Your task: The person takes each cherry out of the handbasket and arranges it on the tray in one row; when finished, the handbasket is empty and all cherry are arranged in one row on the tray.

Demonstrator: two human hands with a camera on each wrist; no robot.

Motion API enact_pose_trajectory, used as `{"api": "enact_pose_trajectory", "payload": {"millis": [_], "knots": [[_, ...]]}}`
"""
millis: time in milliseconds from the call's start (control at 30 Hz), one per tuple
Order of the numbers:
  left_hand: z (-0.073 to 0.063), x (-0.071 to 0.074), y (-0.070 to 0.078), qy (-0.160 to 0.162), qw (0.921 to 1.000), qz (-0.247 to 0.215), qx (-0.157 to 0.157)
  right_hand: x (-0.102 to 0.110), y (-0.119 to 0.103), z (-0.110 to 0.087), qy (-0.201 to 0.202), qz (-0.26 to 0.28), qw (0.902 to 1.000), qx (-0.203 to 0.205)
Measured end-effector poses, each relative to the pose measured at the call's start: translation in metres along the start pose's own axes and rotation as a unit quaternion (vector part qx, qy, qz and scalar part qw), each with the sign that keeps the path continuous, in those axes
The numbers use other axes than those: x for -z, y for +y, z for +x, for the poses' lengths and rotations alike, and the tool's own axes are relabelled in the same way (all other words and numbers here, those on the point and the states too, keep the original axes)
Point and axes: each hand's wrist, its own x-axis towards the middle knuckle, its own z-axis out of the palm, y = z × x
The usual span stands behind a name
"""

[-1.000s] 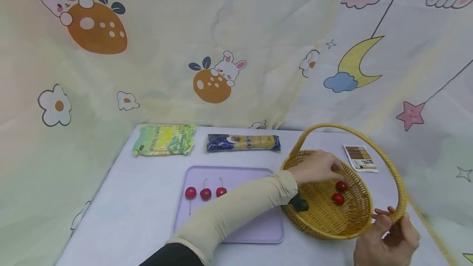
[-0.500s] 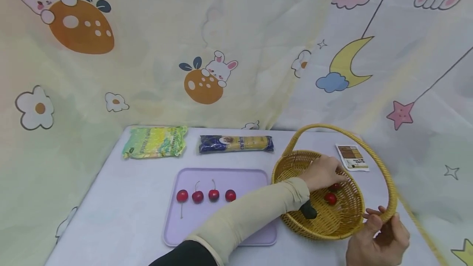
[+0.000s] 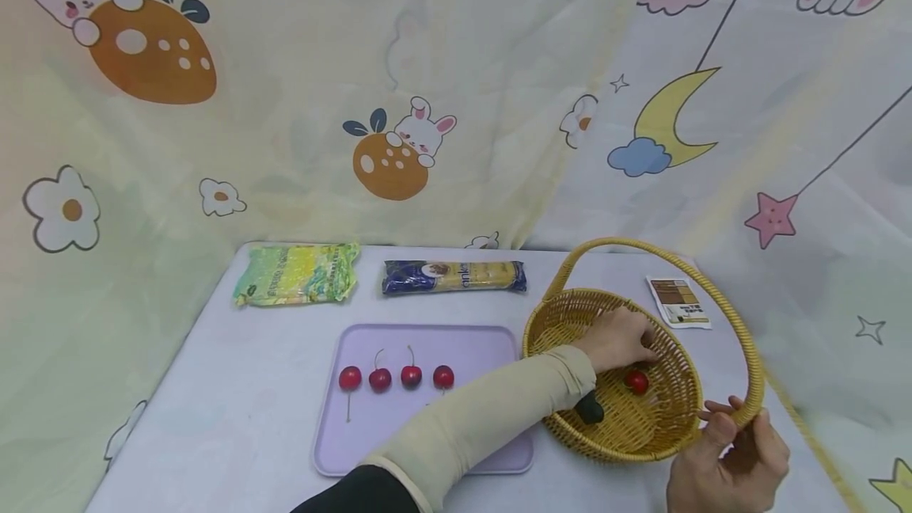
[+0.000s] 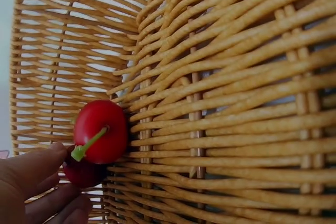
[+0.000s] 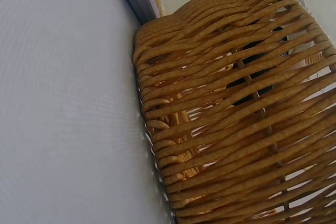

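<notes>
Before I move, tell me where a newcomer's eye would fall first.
Likely the yellow wicker basket at the right, its handle gripped near its base by the right hand. Inside, the left hand seems to pinch a dark cherry beside a bright red one. Four cherries show in a row on the lilac tray, left of the basket.

White tabletop (image 3: 235, 370) bears: green packet (image 3: 298, 275) at far left corner; blue packet (image 3: 454, 277) along far edge; small pouch (image 3: 679, 303) near far right corner; basket (image 3: 644, 426) standing toward right edge; purple tray (image 3: 466, 343) lying flat between basket and left edge.
</notes>
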Motion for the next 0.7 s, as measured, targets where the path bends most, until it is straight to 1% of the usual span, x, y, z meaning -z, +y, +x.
{"api": "enact_pose_trajectory", "payload": {"millis": [167,300,533,633,700], "knots": [[-0.001,0.0001,-0.0017,-0.02,0.9998,-0.01,0.0,0.0003,0.0006,-0.0001,-0.002,0.003,1.0,0.003],[-0.0026,0.001,-0.002,-0.033,0.9992,-0.022,0.003,0.0008,-0.0002,0.0,-0.009,-0.009,0.9999,0.003],[-0.0048,0.0049,-0.0006,-0.042,0.999,-0.01,0.007,-0.0001,-0.0006,0.0007,-0.004,0.002,1.0,0.002],[-0.0063,0.0067,0.0016,-0.053,0.9985,-0.01,0.013,0.0006,-0.0011,0.0002,-0.01,-0.012,0.9999,0.002],[-0.0072,0.0087,0.0021,-0.054,0.9984,-0.009,0.013,0.001,-0.0012,-0.0003,-0.012,-0.015,0.9998,0.002]]}}
